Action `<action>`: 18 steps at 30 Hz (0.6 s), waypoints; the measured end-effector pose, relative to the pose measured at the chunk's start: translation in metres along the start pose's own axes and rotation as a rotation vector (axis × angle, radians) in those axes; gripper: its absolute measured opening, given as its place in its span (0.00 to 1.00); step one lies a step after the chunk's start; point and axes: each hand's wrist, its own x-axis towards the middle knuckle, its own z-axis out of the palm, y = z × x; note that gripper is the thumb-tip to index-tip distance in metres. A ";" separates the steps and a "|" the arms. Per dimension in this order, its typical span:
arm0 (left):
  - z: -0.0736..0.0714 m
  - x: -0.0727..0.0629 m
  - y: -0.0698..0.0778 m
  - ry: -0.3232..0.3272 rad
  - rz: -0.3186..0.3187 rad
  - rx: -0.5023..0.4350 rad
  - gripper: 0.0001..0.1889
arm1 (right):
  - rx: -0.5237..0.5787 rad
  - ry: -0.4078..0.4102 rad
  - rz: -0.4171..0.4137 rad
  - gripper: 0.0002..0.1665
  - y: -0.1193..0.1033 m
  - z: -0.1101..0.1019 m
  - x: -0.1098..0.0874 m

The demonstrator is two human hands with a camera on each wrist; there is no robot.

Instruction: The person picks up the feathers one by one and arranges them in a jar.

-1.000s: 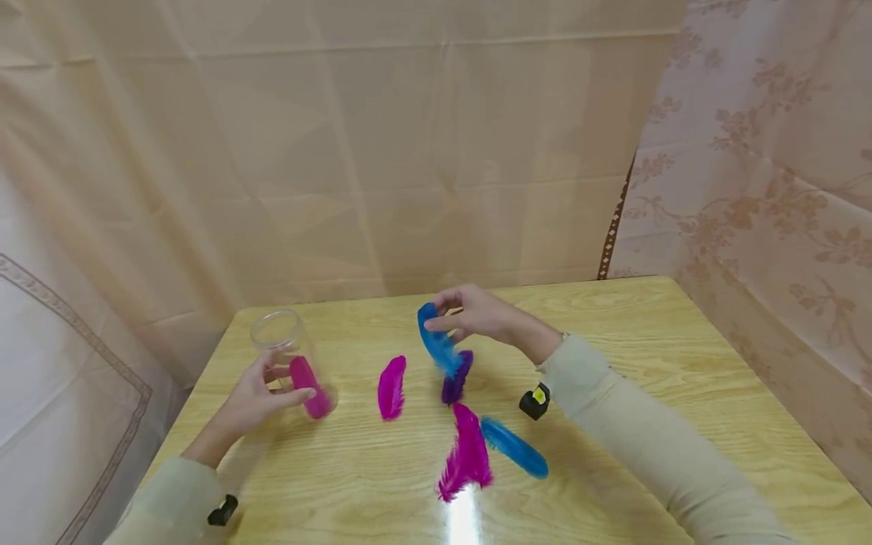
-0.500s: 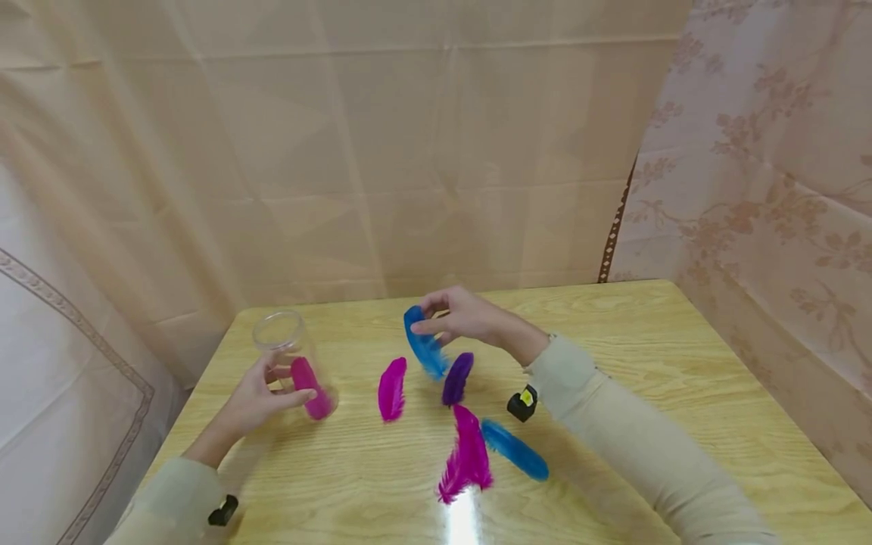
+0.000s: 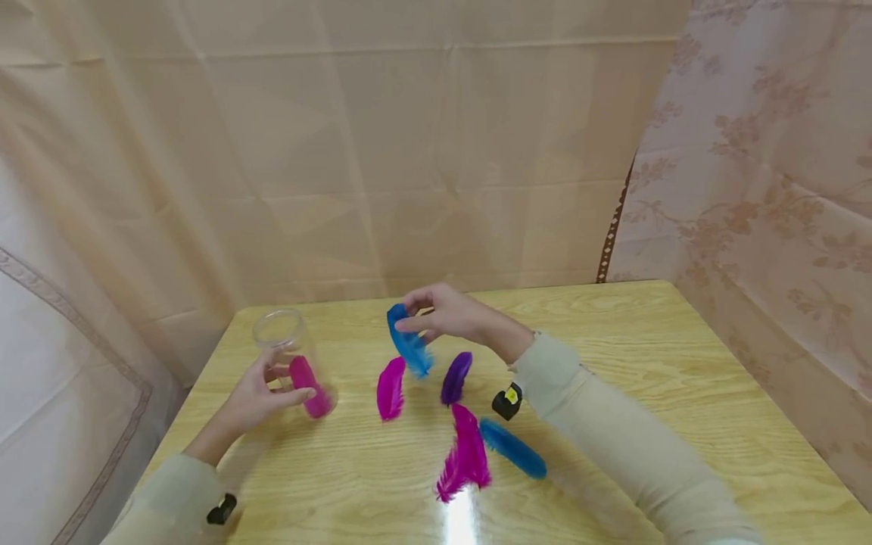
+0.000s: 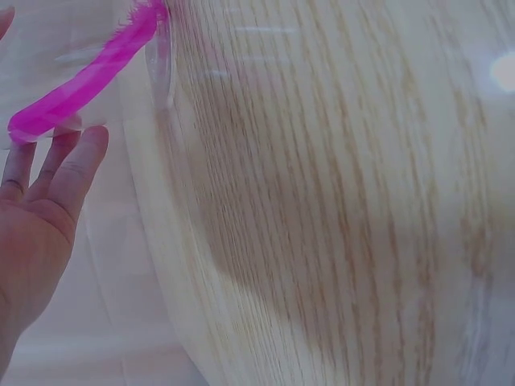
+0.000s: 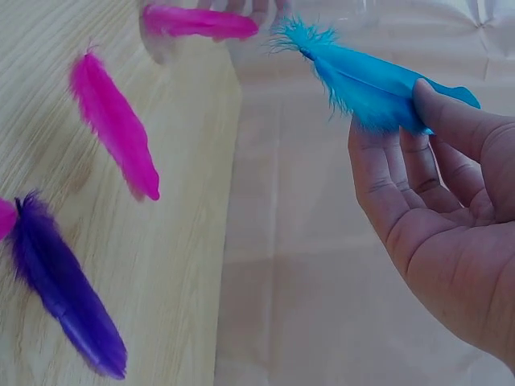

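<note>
My left hand [image 3: 255, 397] grips a clear jar [image 3: 279, 327] standing at the table's left, thumb and fingers curved round its side. Inside the jar a pink feather [image 3: 308, 386] leans against the wall; the left wrist view shows this pink feather [image 4: 88, 76] through the clear side. Between thumb and fingers my right hand [image 3: 446, 312] pinches a blue feather [image 3: 409, 344], held above the table with its fluffy end down. In the right wrist view the blue feather [image 5: 370, 80] points its fluffy end toward the jar. Under it on the table lie a pink feather [image 3: 390, 390] and a purple feather [image 3: 456, 378].
Nearer on the wooden table [image 3: 327, 484] lie overlapping pink feathers [image 3: 466, 454] and another blue feather [image 3: 512, 448]. A beige curtain [image 3: 409, 151] hangs behind the far edge, and a patterned curtain [image 3: 763, 189] at the right. Small black wrist devices show under both sleeves.
My right hand has carried the blue feather leftward, from over the purple feather to beside the single pink one. My left hand and the jar stay in place.
</note>
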 end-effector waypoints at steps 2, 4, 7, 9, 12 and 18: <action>0.000 -0.001 -0.001 0.002 -0.005 0.007 0.42 | -0.007 -0.005 -0.009 0.13 -0.002 0.002 0.003; -0.001 -0.002 -0.002 0.006 -0.013 0.008 0.42 | -0.004 -0.010 -0.014 0.14 -0.003 0.005 0.005; -0.001 -0.002 -0.004 0.006 -0.017 0.015 0.42 | 0.016 0.002 -0.016 0.19 -0.005 0.008 0.009; -0.002 -0.002 -0.004 0.005 -0.026 0.018 0.42 | 0.033 0.018 -0.012 0.24 -0.007 0.010 0.011; -0.003 -0.002 -0.003 0.000 -0.035 0.023 0.42 | 0.052 0.036 -0.006 0.28 -0.011 0.013 0.013; -0.002 -0.002 -0.003 -0.005 -0.026 0.004 0.42 | 0.064 0.026 -0.007 0.28 -0.015 0.016 0.016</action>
